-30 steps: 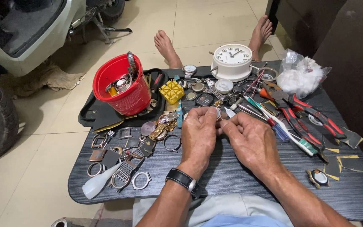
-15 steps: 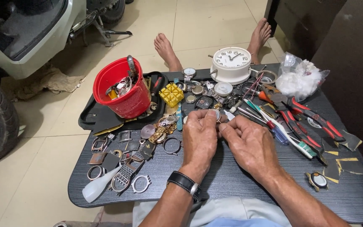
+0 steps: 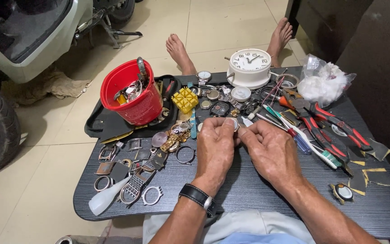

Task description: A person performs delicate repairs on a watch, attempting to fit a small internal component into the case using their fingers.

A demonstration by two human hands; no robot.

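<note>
Head view: I see both hands meeting over the middle of the dark desk (image 3: 249,194). My left hand (image 3: 215,151) pinches a small round silvery watch part (image 3: 234,123) between thumb and fingertips, its fingers curled narrow around it. My right hand (image 3: 271,151) is drawn in close, fingertips pinched and touching the same part from the other side; whether it carries a tool I cannot tell. Compared with a second ago, the hands have barely shifted, staying just in front of the clutter of watch cases, so the fine work on the part goes on. The red bucket (image 3: 132,97) stands well to the left, the white clock (image 3: 249,68) beyond, red-handled pliers (image 3: 335,124) to the right.
</note>
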